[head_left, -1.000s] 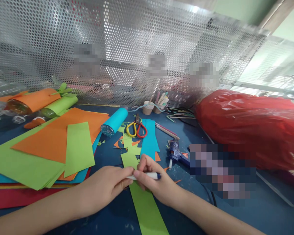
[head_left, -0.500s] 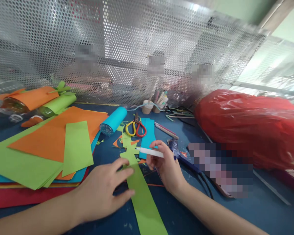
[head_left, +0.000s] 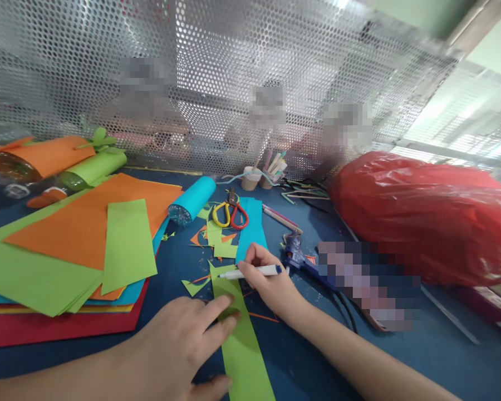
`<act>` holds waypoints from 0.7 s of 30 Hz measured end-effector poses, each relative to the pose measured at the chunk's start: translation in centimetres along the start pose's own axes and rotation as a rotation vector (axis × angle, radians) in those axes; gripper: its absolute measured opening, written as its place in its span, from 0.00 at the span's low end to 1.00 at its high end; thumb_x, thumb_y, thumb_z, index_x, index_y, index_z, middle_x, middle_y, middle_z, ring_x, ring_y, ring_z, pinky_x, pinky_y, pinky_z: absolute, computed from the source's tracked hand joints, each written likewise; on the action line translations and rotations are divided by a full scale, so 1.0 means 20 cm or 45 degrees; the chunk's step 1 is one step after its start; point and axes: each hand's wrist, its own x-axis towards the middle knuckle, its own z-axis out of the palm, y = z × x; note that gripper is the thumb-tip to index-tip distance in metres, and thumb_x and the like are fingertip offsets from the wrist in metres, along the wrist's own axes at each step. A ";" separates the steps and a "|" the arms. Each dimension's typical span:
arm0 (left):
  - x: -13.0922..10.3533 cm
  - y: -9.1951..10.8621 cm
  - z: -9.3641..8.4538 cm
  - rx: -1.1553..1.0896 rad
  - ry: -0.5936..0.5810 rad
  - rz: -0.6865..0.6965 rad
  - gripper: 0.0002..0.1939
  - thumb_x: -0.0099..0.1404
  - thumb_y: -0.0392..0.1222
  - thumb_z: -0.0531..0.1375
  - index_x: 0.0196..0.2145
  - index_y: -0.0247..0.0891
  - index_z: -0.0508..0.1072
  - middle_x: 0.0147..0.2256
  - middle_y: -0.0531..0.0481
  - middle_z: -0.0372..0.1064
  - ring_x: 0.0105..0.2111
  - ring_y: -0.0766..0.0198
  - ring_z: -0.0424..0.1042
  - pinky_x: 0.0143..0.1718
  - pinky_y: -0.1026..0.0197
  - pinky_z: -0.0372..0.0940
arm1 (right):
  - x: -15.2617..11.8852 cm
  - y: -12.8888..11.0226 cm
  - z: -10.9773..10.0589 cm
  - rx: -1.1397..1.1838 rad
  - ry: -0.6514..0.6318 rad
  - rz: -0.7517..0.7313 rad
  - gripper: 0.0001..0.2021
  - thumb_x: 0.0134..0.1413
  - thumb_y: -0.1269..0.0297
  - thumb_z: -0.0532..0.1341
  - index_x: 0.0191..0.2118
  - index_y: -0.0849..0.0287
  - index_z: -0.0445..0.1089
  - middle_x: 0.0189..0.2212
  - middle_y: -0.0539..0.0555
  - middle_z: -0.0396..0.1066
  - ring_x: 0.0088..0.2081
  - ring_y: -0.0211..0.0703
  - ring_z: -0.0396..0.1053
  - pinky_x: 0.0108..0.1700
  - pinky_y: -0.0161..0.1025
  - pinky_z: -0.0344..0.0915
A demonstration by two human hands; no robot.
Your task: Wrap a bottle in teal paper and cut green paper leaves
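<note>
Currently: marker (head_left: 268, 270), likely light, stiff, grip mid-barrel, pinched by right hand (head_left: 273, 287); left hand (head_left: 187, 331) half-open, empty, over strip (head_left: 247, 356).

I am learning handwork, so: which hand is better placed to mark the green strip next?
The right hand, probably: the white pen is in its grip, tip over the far end of the green strip. The left hand extends over the strip, without a pen.

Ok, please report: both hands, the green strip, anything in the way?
Right hand holding white marker, tip near far end of green strip. Left hand open, fingers over strip. Green scrap beside strip, apparently not blocking marker.
</note>
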 end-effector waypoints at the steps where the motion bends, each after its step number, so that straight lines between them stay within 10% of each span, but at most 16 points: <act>1: 0.00 0.00 0.00 -0.001 0.001 0.003 0.29 0.61 0.52 0.60 0.55 0.34 0.69 0.56 0.33 0.66 0.40 0.45 0.76 0.37 0.44 0.73 | 0.00 0.01 0.00 -0.014 -0.003 -0.008 0.12 0.53 0.61 0.59 0.25 0.55 0.55 0.16 0.41 0.53 0.19 0.33 0.48 0.23 0.34 0.47; 21: -0.01 -0.02 0.08 -0.017 0.094 0.053 0.28 0.62 0.52 0.57 0.55 0.35 0.67 0.55 0.37 0.67 0.38 0.47 0.74 0.35 0.46 0.72 | -0.01 0.04 0.01 -0.148 -0.091 -0.077 0.11 0.54 0.65 0.58 0.25 0.56 0.56 0.19 0.43 0.56 0.22 0.34 0.54 0.26 0.33 0.51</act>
